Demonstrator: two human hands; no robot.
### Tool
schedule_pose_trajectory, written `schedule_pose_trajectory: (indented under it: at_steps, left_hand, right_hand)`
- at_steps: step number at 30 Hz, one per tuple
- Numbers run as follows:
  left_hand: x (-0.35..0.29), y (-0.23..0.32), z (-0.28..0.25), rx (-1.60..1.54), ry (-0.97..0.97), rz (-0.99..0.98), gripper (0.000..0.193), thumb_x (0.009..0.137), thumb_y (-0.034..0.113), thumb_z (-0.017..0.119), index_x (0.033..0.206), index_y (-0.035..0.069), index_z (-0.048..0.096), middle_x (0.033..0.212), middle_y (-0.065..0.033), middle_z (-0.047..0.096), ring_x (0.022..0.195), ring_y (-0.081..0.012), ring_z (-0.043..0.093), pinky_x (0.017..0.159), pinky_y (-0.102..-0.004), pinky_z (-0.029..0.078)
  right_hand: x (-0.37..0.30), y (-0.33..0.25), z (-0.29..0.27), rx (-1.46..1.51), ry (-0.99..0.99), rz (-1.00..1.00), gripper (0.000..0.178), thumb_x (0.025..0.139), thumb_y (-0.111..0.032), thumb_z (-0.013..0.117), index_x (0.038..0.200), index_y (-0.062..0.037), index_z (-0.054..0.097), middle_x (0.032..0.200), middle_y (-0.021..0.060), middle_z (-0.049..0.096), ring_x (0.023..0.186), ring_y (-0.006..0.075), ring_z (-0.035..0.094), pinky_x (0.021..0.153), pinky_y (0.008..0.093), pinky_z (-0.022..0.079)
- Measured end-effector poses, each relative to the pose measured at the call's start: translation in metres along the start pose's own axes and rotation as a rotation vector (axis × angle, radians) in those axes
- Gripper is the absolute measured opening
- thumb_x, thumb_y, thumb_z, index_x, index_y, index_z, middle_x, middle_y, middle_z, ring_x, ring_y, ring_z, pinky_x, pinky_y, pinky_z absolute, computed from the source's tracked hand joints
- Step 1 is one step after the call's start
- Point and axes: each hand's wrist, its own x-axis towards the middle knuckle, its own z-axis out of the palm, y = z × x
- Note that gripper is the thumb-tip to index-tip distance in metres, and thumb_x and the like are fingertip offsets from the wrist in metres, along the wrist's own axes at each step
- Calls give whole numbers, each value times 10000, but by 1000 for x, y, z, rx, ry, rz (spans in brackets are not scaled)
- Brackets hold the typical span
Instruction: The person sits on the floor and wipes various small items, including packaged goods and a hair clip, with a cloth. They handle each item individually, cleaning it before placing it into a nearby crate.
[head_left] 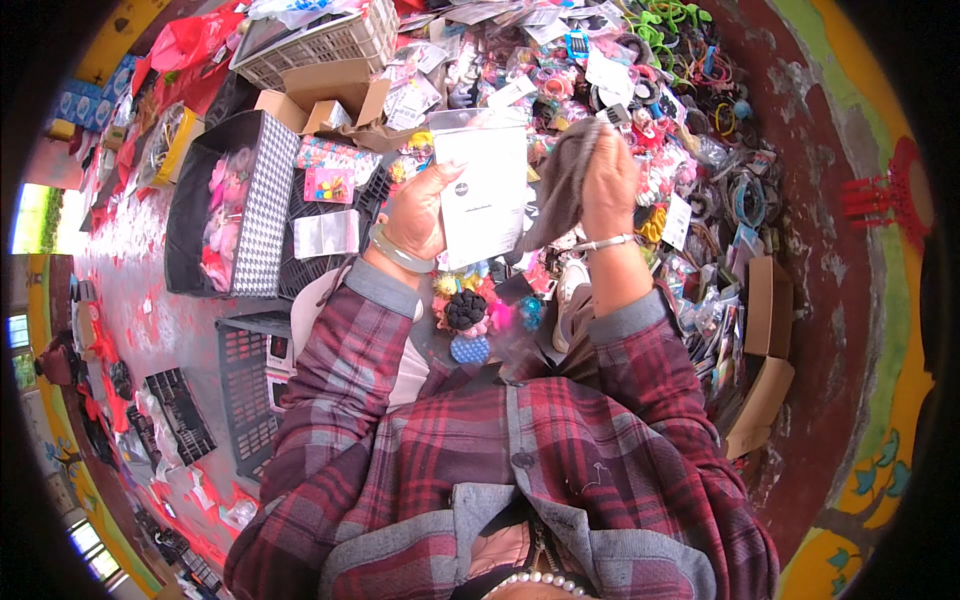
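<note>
My left hand (420, 208) grips the left edge of a white card in a clear plastic sleeve (487, 190), its thumb lying on the front. A small dark round mark shows on the card. In my right hand (612, 185) is a bunched grey-brown cloth (562, 180), which hangs down beside the card's right edge. The fingers behind both things are partly hidden. Below the card, a cluster of hair ties and pompoms lies between my legs, with a black knotted scrunchie (466, 311) and a blue dotted round piece (470, 349) among them.
A heap of bagged hair accessories (560, 80) spreads ahead and right. At left stand a black box with a houndstooth side (265, 205) and a grey plastic crate (250, 375). Cardboard boxes (768, 310) edge the right; a beige basket (330, 45) is at far left.
</note>
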Motion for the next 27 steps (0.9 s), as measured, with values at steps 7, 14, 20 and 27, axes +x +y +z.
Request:
schedule_pose_trajectory:
  at_steps: [7, 14, 20, 27]
  left_hand:
    - [5, -25, -16, 865, 32, 67, 381, 908, 194, 431, 1253, 46, 364, 1185, -84, 464, 1083, -193, 456, 932, -298, 366]
    - [2, -19, -15, 1126, -240, -213, 415, 881, 110, 358, 1278, -3, 317, 1264, -127, 394, 1173, -182, 379, 985, -302, 301]
    - [-9, -1, 19, 269, -146, -1, 518, 864, 117, 386, 1346, 11, 232, 1271, -121, 415, 1149, -201, 432, 966, -321, 340]
    - [-7, 14, -21, -64, 157, 37, 402, 847, 171, 411, 1171, -66, 428, 1107, -163, 543, 1014, -273, 541, 900, -391, 416]
  right_hand:
    - [-45, -33, 29, -400, -560, -638, 300, 899, -181, 406, 1112, -11, 533, 1138, 122, 534, 1126, 229, 458, 980, 369, 294]
    - [-32, -16, 38, -428, -384, -294, 228, 864, -219, 451, 916, -72, 617, 907, 121, 611, 944, 271, 561, 851, 394, 380]
    - [-10, 11, 20, 313, -56, 557, 321, 899, -282, 444, 849, 2, 586, 784, 60, 604, 667, 161, 568, 608, 294, 449]
    - [3, -22, -2, 844, -202, 324, 334, 916, -307, 350, 951, -26, 528, 942, 113, 572, 887, 239, 554, 808, 377, 453]
